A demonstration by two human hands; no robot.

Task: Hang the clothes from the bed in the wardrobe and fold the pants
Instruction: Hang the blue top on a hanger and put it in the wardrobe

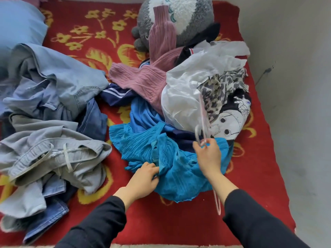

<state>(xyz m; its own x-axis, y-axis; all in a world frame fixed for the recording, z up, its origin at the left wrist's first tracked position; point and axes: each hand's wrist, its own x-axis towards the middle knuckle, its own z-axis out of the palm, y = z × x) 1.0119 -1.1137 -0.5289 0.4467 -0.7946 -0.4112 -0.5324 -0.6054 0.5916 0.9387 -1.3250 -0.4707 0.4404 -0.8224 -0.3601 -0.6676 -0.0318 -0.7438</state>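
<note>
1. Red flowered bed (86, 38): pants (53, 158) heaped left, tops right.
2. Nearest lies the teal top (179, 169); the left hand (143, 179) has its grip clamped on a fold, and the right hand (208, 158) pinches the pink hanger (202, 115) by its neck.
3. Best to find the neckline first, then feed one hanger shoulder in.

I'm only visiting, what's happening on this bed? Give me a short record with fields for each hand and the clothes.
Left hand: grips the turquoise top
Right hand: holds a pink hanger above that top
Pants: heaped on the person's left, unfolded
Other tops: piled behind, pink sweater among them
Bed cover: red flowered blanket
Plush toy: at the back
</note>
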